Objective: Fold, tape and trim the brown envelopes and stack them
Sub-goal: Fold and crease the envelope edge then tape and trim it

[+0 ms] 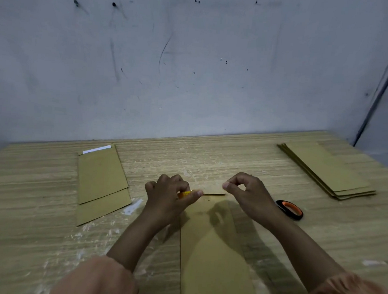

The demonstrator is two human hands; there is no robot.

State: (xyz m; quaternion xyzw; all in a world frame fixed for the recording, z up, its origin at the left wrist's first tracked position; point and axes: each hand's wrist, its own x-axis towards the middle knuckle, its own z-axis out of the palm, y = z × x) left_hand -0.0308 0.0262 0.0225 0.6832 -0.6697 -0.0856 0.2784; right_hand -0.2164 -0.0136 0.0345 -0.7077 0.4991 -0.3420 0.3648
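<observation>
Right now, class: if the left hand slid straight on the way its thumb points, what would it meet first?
Probably the right hand. The left hand holds something yellow, its thumb pointing right along the envelope top edge toward the right hand's fingertips. Depth is unclear.

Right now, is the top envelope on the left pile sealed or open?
Open: the top envelope has its flap lying unfolded, white adhesive strip exposed.

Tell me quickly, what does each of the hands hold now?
Left hand: grips a small yellow-orange item, likely tape.
Right hand: pinches something thin; what, cannot be told.
</observation>
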